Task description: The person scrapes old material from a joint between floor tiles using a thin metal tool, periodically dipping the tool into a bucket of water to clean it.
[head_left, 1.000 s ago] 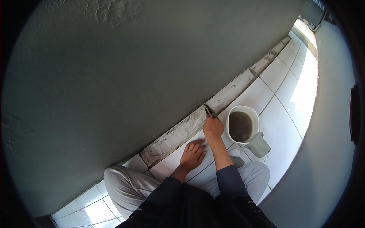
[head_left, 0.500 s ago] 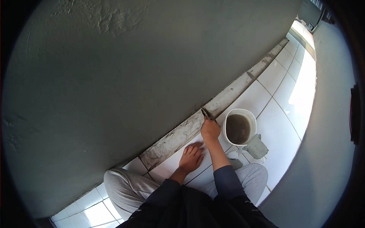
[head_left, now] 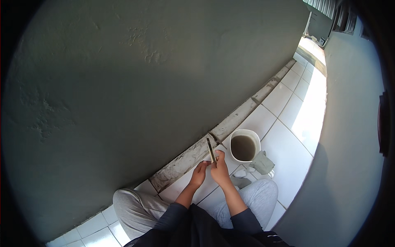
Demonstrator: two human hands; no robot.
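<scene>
My right hand (head_left: 219, 172) is closed around a slim tool with a dark tip (head_left: 210, 149), which looks like a box cutter. Its tip points up and away, toward the white tile strip (head_left: 185, 158) along the base of the grey wall. Close against the right hand is my left hand (head_left: 198, 174), fingers bent together near the tool's lower end. Whether the left fingers pinch anything is too small to tell. A white tub (head_left: 259, 145) of murky brown water stands right of my hands. The strip has grey smears and a dark joint just beyond the tool.
A grey, rough-edged piece (head_left: 262, 163) lies against the tub's near side. Small white lumps (head_left: 240, 173) and a grey-green piece (head_left: 240, 182) are by my right knee. White floor tiles (head_left: 284, 140) run far right to a second wall (head_left: 349, 136).
My right hand has drawn the tool back from the strip's joint toward me. The left hand has lifted off the floor tile and joined the right. My view has shifted slightly.
</scene>
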